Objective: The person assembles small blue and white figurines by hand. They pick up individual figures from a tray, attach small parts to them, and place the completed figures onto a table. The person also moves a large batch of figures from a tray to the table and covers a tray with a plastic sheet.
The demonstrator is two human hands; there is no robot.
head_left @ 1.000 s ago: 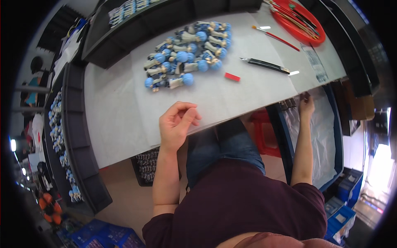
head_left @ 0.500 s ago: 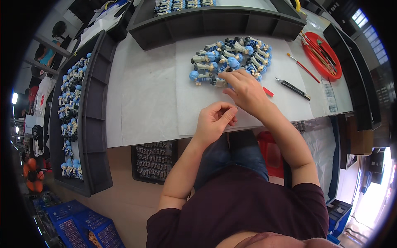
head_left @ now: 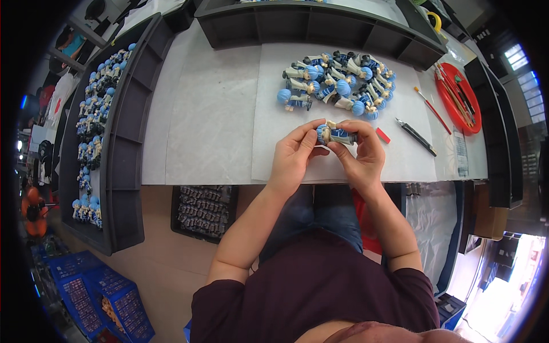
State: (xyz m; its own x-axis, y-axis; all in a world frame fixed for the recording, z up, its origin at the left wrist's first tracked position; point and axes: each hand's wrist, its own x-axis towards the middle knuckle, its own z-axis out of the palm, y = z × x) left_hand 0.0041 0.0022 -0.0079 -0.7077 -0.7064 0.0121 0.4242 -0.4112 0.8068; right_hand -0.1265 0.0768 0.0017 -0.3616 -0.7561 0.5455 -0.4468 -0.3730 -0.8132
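Note:
Between my two hands, just above the white sheet, is a small figurine (head_left: pixel 337 136) with light blue hair and a blue and white outfit. It lies sideways, head to the left. My left hand (head_left: pixel 296 150) pinches the head end with thumb and fingertips. My right hand (head_left: pixel 361 155) grips the body and leg end. Beyond my hands a loose cluster of similar figurines (head_left: pixel 343 87) lies on the sheet. One figurine (head_left: pixel 294 99) rests at the cluster's near left. A small red block (head_left: pixel 382 135) sits just right of my right hand.
A craft knife (head_left: pixel 416 137) and a red-handled brush (head_left: pixel 433 110) lie to the right, beside a red oval tray (head_left: pixel 476 127) of brushes. Dark grey crates stand at the back (head_left: pixel 320 28) and the left (head_left: pixel 127 154), the left one holding many figurines. A darker tray (head_left: pixel 203 214) sits below the table.
My right hand has drawn back from the cluster with a figurine. Both hands now meet around it near the table's front edge. The view has shifted slightly.

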